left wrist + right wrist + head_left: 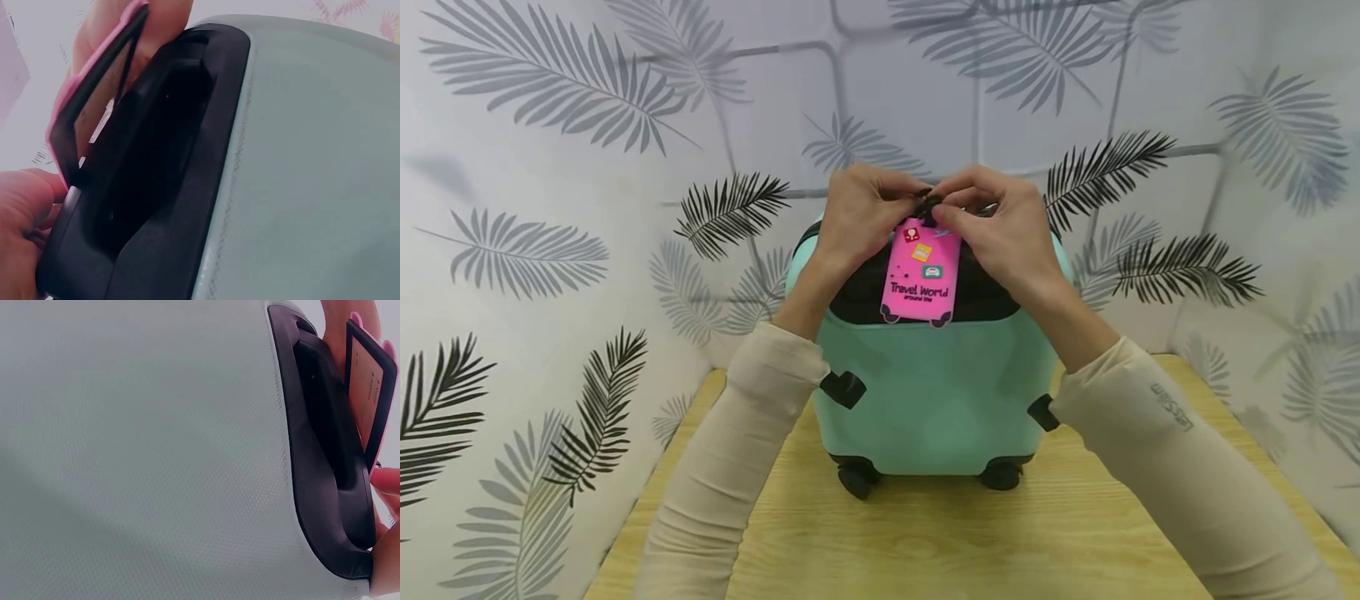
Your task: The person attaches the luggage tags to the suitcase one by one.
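A mint-green suitcase with black trim stands upright on small black wheels. A pink luggage tag, printed "Travel World", hangs in front of its black top handle panel. My left hand pinches the black strap at the tag's upper end with thumb and fingertips. From the other side, my right hand pinches the same strap, fingertips close to the left ones. Both wrist views show the recessed black handle and the tag's black-framed back. Fingers partly hide the strap's end.
Beneath the suitcase lies a light wooden table. A pale wall covering with grey and black leaf prints rises behind and on both sides. Black wrist straps sit near the cream sleeves, overlapping the suitcase's sides in the head view.
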A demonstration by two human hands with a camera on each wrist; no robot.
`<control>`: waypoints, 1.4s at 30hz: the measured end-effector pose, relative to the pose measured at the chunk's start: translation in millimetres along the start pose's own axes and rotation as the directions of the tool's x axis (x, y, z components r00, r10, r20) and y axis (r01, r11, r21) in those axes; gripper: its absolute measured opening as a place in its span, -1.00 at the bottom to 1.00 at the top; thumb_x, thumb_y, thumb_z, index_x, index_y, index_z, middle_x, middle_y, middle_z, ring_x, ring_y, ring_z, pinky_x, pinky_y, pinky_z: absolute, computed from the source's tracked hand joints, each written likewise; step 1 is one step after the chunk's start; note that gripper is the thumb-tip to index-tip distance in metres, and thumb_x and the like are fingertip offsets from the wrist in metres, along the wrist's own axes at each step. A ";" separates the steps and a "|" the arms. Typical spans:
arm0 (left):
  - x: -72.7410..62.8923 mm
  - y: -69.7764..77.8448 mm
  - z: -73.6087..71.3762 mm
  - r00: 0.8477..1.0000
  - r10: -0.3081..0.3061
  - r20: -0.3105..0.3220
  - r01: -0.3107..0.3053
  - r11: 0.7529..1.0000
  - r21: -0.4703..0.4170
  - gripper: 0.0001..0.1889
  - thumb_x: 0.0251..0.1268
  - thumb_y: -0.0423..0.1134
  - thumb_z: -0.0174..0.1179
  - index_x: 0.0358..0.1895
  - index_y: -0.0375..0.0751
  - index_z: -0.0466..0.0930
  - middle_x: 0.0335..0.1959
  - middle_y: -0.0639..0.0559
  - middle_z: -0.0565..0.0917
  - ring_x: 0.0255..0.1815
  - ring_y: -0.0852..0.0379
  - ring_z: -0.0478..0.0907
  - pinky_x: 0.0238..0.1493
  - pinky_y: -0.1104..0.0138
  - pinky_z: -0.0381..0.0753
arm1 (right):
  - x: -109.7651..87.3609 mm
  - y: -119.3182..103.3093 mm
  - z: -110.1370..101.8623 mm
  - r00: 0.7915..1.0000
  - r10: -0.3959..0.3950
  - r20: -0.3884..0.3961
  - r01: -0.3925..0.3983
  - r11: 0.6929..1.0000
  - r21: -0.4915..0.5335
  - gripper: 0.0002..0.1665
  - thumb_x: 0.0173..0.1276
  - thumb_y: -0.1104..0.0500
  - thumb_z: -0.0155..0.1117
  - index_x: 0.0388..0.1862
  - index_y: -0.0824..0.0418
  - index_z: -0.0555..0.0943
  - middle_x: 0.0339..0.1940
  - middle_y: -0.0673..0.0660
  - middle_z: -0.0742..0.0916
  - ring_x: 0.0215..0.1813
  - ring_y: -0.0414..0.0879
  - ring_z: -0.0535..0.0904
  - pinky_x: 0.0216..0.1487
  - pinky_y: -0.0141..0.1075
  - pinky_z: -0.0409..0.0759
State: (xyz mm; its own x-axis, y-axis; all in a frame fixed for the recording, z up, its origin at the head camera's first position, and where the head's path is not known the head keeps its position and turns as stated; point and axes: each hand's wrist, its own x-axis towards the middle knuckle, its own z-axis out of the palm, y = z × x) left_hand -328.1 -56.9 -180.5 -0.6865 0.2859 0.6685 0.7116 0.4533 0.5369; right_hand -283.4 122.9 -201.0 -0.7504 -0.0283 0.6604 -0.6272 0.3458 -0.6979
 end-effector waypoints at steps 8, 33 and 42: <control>0.2 3.3 2.7 1.000 -0.004 -0.022 0.006 0.996 0.091 -0.81 0.32 -0.38 0.29 -0.15 -0.19 0.89 -0.30 -0.04 0.84 -0.29 0.18 0.69 -0.42 0.46 0.48 | 0.4 -2.3 1.2 0.999 -0.035 -0.037 0.037 0.998 0.059 -0.86 0.37 0.21 0.46 -0.12 0.15 0.80 -0.34 -0.01 0.79 -0.23 -0.06 0.60 -0.33 -0.35 0.48; -2.9 -0.5 3.5 0.999 0.015 -0.037 -0.008 0.986 0.164 -0.73 0.30 -0.41 0.22 -0.09 -0.10 0.88 -0.33 -0.02 0.84 -0.62 0.20 0.50 -0.62 0.46 0.16 | 8.4 0.0 5.3 0.998 0.046 -0.046 -0.041 0.994 0.106 -0.90 0.37 0.22 0.41 -0.25 0.23 0.81 -0.49 -0.02 0.76 -0.31 -0.11 0.63 -0.23 -0.34 0.45; -3.2 -1.8 3.8 0.999 0.038 -0.021 -0.034 0.986 0.164 -0.72 0.30 -0.43 0.20 -0.09 -0.15 0.87 -0.34 -0.05 0.84 -0.66 0.21 0.39 -0.62 0.46 0.08 | 7.6 -0.2 5.3 0.998 0.060 -0.013 -0.057 0.987 0.152 -0.92 0.38 0.23 0.42 -0.23 0.20 0.81 -0.47 -0.02 0.77 -0.23 -0.09 0.63 -0.19 -0.31 0.47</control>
State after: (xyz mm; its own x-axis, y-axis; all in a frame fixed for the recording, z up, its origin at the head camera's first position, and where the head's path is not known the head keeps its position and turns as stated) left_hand -327.8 -55.4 -185.5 -0.6555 0.2848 0.6994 0.7004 0.5755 0.4221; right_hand -290.1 117.7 -197.3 -0.7839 0.0050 0.6209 -0.6075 0.2007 -0.7686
